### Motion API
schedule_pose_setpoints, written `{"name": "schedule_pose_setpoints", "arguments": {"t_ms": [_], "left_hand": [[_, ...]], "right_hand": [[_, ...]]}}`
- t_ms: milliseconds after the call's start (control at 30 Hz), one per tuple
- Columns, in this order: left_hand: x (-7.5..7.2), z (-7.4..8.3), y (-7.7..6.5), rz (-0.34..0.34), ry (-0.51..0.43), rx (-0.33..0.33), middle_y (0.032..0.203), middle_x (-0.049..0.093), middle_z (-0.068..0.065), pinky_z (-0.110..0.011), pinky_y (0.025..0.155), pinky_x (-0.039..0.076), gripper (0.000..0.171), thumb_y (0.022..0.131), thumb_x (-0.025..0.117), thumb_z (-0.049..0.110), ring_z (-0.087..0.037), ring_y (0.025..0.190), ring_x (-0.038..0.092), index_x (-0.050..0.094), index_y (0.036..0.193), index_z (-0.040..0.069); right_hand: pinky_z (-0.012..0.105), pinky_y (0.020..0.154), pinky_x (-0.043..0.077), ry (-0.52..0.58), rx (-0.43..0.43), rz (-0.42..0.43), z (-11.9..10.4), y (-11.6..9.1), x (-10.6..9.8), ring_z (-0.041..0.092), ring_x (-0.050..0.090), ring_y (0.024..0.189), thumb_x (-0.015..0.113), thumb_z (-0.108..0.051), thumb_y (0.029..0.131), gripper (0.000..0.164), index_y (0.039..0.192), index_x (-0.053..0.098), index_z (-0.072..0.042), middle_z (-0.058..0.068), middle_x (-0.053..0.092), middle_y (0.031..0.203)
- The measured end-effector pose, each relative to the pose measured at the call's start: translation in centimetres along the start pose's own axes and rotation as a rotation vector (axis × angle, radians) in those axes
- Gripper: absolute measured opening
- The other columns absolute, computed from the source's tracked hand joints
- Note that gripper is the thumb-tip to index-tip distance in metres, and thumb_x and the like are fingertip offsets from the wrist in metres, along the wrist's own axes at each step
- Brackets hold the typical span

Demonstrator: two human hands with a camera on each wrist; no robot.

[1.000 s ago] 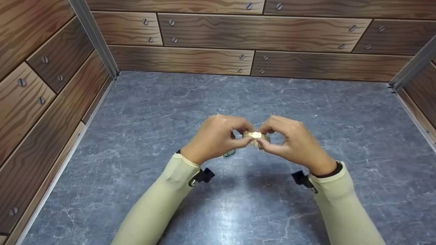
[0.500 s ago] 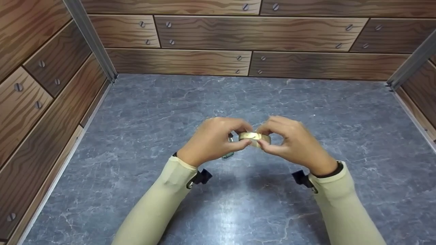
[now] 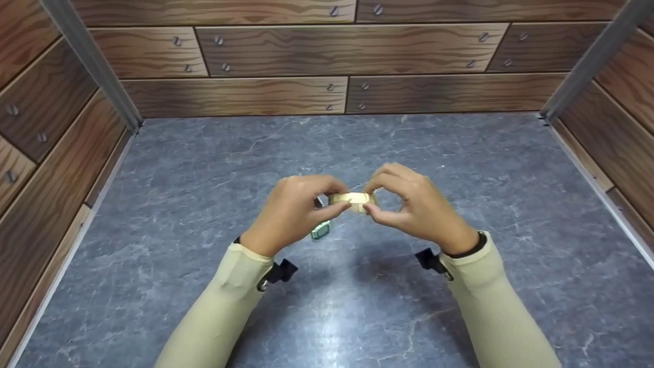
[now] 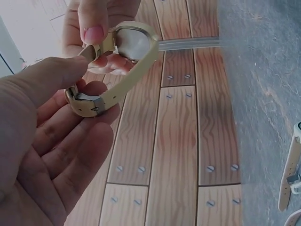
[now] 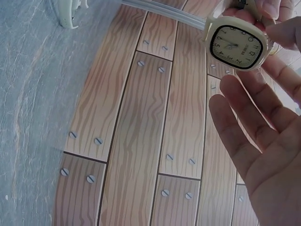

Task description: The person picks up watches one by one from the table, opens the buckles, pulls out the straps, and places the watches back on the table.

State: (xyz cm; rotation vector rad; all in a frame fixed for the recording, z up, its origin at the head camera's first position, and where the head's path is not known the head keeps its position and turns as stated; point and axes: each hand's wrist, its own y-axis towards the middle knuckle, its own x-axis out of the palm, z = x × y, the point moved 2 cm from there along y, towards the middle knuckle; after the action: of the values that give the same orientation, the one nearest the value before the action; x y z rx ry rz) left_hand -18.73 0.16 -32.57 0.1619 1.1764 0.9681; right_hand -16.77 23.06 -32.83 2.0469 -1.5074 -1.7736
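A cream wristwatch (image 3: 354,199) is held up between both hands, its strap bent round into a loop. In the left wrist view the left hand (image 3: 291,212) holds the buckle end of the strap (image 4: 136,75), thumb above and fingers beneath. The right hand (image 3: 416,204) pinches the strap on the other side, close to the watch case. The rounded-square dial (image 5: 236,46) with its black ring faces the right wrist camera. Below the left hand lies a second watch (image 3: 321,231) with a greenish case on the table, its strap partly hidden by the hand.
A blue-grey marbled tabletop (image 3: 245,153) lies under the hands. Wood-patterned panels (image 3: 286,48) stand at the back and both sides, with metal posts (image 3: 97,66) in the corners. Part of a pale watch strap (image 4: 288,174) shows at the left wrist view's right edge.
The head view has swung right, so hands and watch appear farther left. Both hands keep hold of the strap, with their thumbs slightly farther apart. More of the green-cased watch shows.
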Motion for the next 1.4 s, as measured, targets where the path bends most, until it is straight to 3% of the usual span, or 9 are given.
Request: {"name": "schedule_pose_setpoints", "arguments": {"t_ms": [333, 667, 867, 1100, 1233, 1400], "left_hand": [[-0.7, -0.3, -0.6, 0.024, -0.052, -0.082, 0.088, 0.073, 0.005, -0.016, 0.066, 0.055, 0.009, 0.096, 0.077, 0.02, -0.003, 0.074, 0.065, 0.077, 0.101, 0.012], [-1.3, -0.3, -0.6, 0.015, -0.068, -0.116, 0.097, 0.075, 0.005, -0.019, 0.072, 0.057, 0.015, 0.097, 0.075, 0.02, -0.004, 0.083, 0.067, 0.076, 0.109, 0.013], [-0.9, -0.3, -0.5, 0.019, -0.075, -0.158, 0.103, 0.076, 0.004, -0.019, 0.077, 0.056, 0.015, 0.096, 0.076, 0.017, -0.005, 0.092, 0.07, 0.074, 0.11, 0.012], [0.2, 0.2, -0.1, 0.015, -0.05, -0.095, 0.095, 0.078, 0.006, -0.02, 0.074, 0.057, 0.016, 0.09, 0.081, 0.026, -0.005, 0.082, 0.072, 0.076, 0.098, 0.013], [0.6, 0.5, 0.1, 0.002, -0.033, -0.063, 0.093, 0.078, 0.007, -0.02, 0.071, 0.057, 0.018, 0.088, 0.081, 0.03, -0.005, 0.08, 0.072, 0.076, 0.095, 0.014], [0.7, 0.8, 0.3, 0.0, -0.011, -0.022, 0.092, 0.078, 0.006, -0.023, 0.069, 0.058, 0.018, 0.09, 0.08, 0.03, -0.007, 0.078, 0.072, 0.074, 0.095, 0.014]], "right_hand": [[0.035, 0.089, 0.055, 0.085, 0.057, -0.055, 0.2, 0.7, 0.4, 0.015, 0.064, 0.1, 0.075, -0.008, 0.089, 0.014, 0.102, 0.071, -0.012, -0.003, 0.068, 0.104], [0.035, 0.085, 0.057, 0.128, 0.028, -0.049, -0.1, 1.2, 0.4, 0.017, 0.065, 0.096, 0.074, -0.009, 0.095, 0.01, 0.105, 0.072, -0.011, -0.001, 0.07, 0.103], [0.033, 0.081, 0.059, 0.16, 0.079, -0.043, 0.1, 0.5, -0.2, 0.014, 0.067, 0.093, 0.074, -0.008, 0.096, 0.011, 0.106, 0.071, -0.011, -0.002, 0.071, 0.102], [0.036, 0.09, 0.056, 0.098, 0.04, -0.032, -0.7, 0.2, -0.4, 0.016, 0.065, 0.102, 0.08, -0.016, 0.092, 0.027, 0.116, 0.07, -0.011, -0.001, 0.07, 0.11], [0.03, 0.088, 0.055, 0.084, -0.002, -0.031, -1.3, 0.3, -0.1, 0.013, 0.064, 0.099, 0.077, -0.018, 0.095, 0.02, 0.114, 0.073, -0.013, -0.002, 0.07, 0.107], [0.032, 0.083, 0.055, 0.103, -0.005, -0.014, -1.3, 0.3, 0.1, 0.012, 0.063, 0.092, 0.077, -0.013, 0.095, 0.012, 0.106, 0.073, -0.014, -0.004, 0.07, 0.101]]}}
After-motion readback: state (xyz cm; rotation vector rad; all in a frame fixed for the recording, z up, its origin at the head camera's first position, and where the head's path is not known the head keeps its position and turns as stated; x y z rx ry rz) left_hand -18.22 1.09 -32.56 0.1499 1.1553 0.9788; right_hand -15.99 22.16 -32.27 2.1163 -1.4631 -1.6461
